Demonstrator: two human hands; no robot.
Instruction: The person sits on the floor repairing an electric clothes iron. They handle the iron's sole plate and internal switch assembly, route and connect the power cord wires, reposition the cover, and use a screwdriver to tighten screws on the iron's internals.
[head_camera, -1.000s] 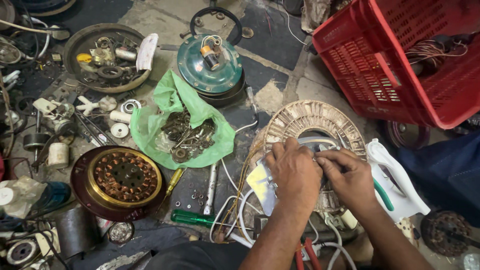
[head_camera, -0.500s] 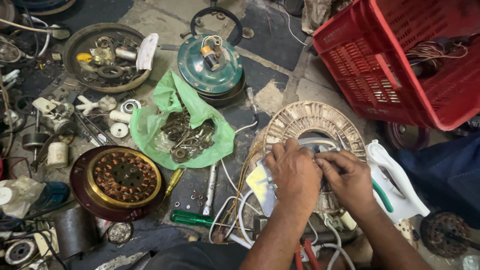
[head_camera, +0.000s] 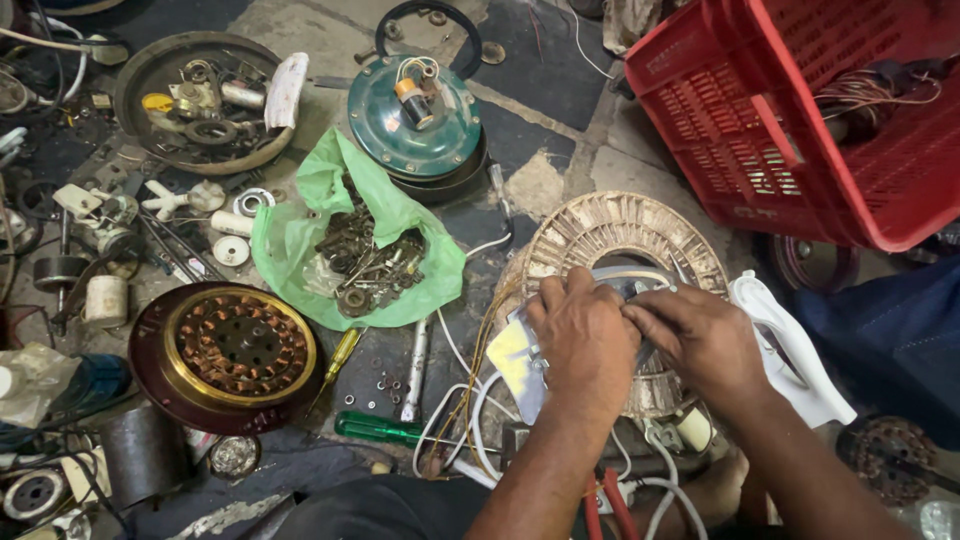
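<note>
1. We worked with both hands pressed close over the wound stator ring (head_camera: 625, 235), which lay on the floor directly in front of us; the left hand (head_camera: 583, 345) curled down over a flat metal plate (head_camera: 520, 360) at the ring's near edge, fingers closed on it.
2. Our right hand (head_camera: 705, 340) pinched narrowly at the plate's top where it met the left; what sat between its fingertips we could not tell.
3. We judged the step in hand to be fitting or freeing that plate at the ring's hub, with a firm hold and small, careful finger work the next need.
4. White wires (head_camera: 465, 415) looped out from under our hands, touching the ring.
5. A green-handled screwdriver (head_camera: 380, 428) lay near the left forearm, a white plastic piece (head_camera: 790, 345) just beside the right.
6. Farther left sat a green bag of scrap hardware (head_camera: 370, 250) and a copper-wound rotor (head_camera: 235, 350); a teal motor housing (head_camera: 415, 120) stood beyond, a red crate (head_camera: 800, 110) to the upper right.
</note>
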